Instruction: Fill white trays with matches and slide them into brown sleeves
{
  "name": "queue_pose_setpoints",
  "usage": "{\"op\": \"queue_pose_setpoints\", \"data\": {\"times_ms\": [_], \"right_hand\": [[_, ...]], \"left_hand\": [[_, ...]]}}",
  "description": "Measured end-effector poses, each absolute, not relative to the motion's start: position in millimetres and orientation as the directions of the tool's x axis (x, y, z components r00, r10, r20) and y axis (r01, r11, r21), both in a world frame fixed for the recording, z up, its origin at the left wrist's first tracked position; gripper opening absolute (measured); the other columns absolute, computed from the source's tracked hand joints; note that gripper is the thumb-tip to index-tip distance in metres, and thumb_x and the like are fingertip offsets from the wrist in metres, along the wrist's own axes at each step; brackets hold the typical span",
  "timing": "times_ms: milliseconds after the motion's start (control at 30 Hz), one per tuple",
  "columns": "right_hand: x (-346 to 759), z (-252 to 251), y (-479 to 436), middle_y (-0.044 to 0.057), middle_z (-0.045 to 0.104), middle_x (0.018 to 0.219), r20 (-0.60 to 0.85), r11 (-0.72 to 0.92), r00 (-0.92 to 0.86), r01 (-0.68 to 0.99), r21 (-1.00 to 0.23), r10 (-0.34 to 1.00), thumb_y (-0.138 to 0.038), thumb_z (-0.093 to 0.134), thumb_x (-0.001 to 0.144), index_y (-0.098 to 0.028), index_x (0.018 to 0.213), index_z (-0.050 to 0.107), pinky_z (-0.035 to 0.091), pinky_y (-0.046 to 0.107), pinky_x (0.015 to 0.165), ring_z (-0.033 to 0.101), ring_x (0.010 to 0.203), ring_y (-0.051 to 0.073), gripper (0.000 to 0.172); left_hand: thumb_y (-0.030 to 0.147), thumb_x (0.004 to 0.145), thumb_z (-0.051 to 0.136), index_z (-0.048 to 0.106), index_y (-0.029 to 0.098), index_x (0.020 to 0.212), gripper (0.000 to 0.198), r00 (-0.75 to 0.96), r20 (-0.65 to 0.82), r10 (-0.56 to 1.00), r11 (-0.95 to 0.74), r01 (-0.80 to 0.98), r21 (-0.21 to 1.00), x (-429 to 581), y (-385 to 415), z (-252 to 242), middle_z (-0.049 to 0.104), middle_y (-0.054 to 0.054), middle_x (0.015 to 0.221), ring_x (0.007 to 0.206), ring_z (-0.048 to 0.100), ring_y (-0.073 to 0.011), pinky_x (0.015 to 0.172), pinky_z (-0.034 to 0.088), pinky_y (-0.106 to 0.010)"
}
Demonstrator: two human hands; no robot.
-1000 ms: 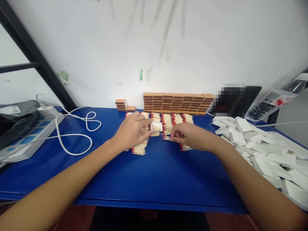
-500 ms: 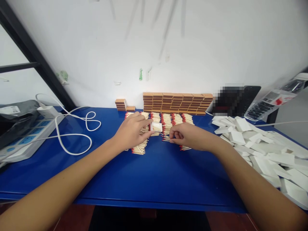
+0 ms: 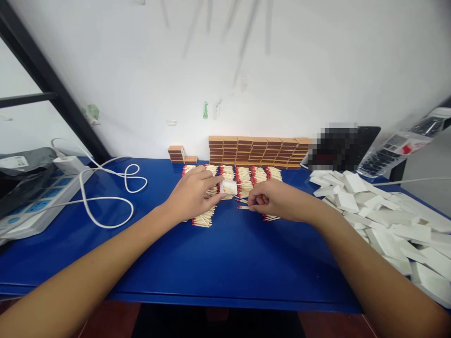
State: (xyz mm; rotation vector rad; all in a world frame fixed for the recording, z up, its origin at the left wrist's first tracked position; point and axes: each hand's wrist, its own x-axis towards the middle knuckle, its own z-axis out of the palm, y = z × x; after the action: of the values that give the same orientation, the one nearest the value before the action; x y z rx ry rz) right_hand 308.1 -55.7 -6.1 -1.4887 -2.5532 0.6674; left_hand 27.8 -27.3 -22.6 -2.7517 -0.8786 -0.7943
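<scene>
My left hand (image 3: 195, 195) is closed on a small white matchbox tray (image 3: 230, 186), gripped by its left end between thumb and fingers. A few pale matchsticks seem to lie in the tray, which is tilted toward me. Just to its right, my right hand (image 3: 269, 199) pinches a match (image 3: 243, 207), its red head pointing left, low over the blue table. Rows of red-tipped matches (image 3: 244, 182) lie beneath and behind both hands. Another bundle of matches (image 3: 203, 219) shows in front of my left hand, partly covered by it.
Stacked brown matchboxes (image 3: 259, 152) line the wall, with a smaller stack (image 3: 176, 154) to their left. White paper trays (image 3: 380, 218) are heaped at right, near a plastic bottle (image 3: 401, 143) and a dark, blurred-out object (image 3: 366, 145). A power strip (image 3: 45, 202) and white cable (image 3: 105, 199) lie left.
The match in my right fingers now sits apart from the other loose matches beside it. My left hand and the tray have hardly moved.
</scene>
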Motion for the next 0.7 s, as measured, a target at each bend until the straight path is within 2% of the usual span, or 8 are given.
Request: {"op": "queue_pose_setpoints", "data": {"times_ms": [233,467,700], "right_hand": [[305.9,1.2,-61.9,0.004,0.072,0.075,-0.115,0.452,-0.537,0.790,-0.414,0.836,-0.028,0.066,0.090,-0.020,0.086,0.081,0.041,0.028,0.059,0.058,0.063,0.016,0.017],[304.3,-3.1,-62.2,-0.002,0.066,0.066,-0.103,0.445,-0.525,0.797,-0.409,0.845,-0.029,0.068,0.088,-0.024,0.089,0.077,0.038,0.027,0.054,0.056,0.057,0.014,0.011],[304.1,-2.4,-61.8,-0.001,0.068,0.067,-0.124,0.417,-0.515,0.793,-0.445,0.848,-0.026,0.068,0.088,-0.023,0.088,0.078,0.040,0.027,0.055,0.059,0.058,0.015,0.011]], "left_hand": [[0.042,0.102,0.066,0.076,0.011,0.125,0.040,0.690,0.526,0.497,-0.815,0.580,0.009,27.3,-26.8,-23.1,0.069,-0.008,0.086,0.083,0.055,-0.0246,0.080,0.046,-0.039],[0.043,0.103,0.066,0.075,0.011,0.125,0.040,0.694,0.530,0.488,-0.820,0.572,0.007,27.9,-26.9,-23.0,0.071,-0.009,0.089,0.085,0.058,-0.0252,0.083,0.048,-0.040],[0.040,0.102,0.070,0.074,0.014,0.129,0.039,0.684,0.555,0.474,-0.839,0.541,0.051,25.5,-23.8,-24.1,0.069,-0.007,0.087,0.085,0.056,-0.0242,0.082,0.048,-0.039]]}}
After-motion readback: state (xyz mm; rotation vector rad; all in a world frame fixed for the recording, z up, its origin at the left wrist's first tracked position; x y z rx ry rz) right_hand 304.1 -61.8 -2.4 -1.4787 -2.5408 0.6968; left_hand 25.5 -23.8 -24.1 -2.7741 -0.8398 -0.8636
